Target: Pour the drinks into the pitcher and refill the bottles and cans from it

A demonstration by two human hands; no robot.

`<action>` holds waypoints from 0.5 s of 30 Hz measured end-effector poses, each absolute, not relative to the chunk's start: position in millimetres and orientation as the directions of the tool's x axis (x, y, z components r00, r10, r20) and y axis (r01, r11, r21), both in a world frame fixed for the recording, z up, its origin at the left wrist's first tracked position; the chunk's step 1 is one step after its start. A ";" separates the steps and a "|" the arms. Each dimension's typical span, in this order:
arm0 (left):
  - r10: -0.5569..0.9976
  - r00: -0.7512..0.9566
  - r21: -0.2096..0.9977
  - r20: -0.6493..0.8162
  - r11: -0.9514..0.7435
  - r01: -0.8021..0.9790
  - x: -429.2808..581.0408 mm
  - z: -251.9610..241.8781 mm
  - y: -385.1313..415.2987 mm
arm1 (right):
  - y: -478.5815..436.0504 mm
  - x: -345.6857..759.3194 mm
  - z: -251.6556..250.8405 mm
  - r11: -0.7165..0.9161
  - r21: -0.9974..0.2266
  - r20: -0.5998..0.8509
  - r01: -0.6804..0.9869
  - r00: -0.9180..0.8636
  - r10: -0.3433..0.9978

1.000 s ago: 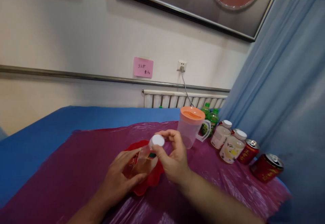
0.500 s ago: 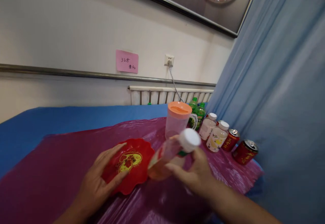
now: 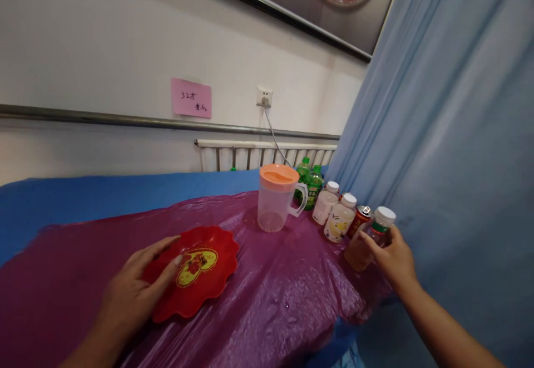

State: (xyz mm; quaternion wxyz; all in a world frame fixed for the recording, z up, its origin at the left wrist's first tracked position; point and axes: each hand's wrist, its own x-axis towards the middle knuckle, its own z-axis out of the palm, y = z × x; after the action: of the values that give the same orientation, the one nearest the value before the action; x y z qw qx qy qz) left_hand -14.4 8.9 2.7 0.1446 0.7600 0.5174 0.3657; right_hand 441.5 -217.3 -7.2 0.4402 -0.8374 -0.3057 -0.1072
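Observation:
My left hand (image 3: pixel 139 281) is at the left side of a red scalloped plate (image 3: pixel 219 262) with a yellow heart design, its thumb over the plate and its fingers along the rim. My right hand (image 3: pixel 390 254) grips a white-capped bottle (image 3: pixel 359 251) of amber liquid, slightly tilted, at the right end of the row of drinks. A clear pitcher (image 3: pixel 273 206) with an orange lid stands upright between the plate and the drinks.
Beside the pitcher stand green bottles (image 3: pixel 314 187), two white-capped bottles (image 3: pixel 340 220) and a dark red can (image 3: pixel 359 220). Purple plastic sheeting (image 3: pixel 287 290) covers the blue surface (image 3: pixel 125 190). A blue curtain (image 3: pixel 438 134) hangs at the right.
My right hand has carried the amber bottle from beside the plate to the right, near the cans. My left hand stays at the plate. The view has shifted slightly.

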 end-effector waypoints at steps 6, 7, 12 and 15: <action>0.864 0.182 0.604 0.469 -0.464 0.647 -15.5 -7.8 15.9 | -209.1 449.3 -18.0 -0.437 -0.671 0.472 0.599 0.799 0.371; 0.863 0.177 0.614 0.473 -0.468 0.636 -15.8 -8.0 14.9 | -212.0 446.4 -19.3 -0.433 -0.653 0.520 0.621 0.784 0.340; 0.852 0.113 0.691 0.512 -0.487 0.535 -16.7 -4.2 4.0 | -225.7 385.0 -33.4 -0.238 -0.422 0.837 0.875 0.477 0.269; 0.869 0.028 0.771 0.494 -0.453 0.448 -17.0 -3.7 2.0 | -218.5 309.5 -46.7 0.081 -0.340 0.785 0.937 0.235 0.574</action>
State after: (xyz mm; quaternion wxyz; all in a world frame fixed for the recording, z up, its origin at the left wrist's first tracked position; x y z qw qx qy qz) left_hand -17.0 2.0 -3.7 0.2082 0.6861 0.4796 0.5058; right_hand 309.5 -218.5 -46.7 0.4465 -0.6464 -0.5842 -0.2035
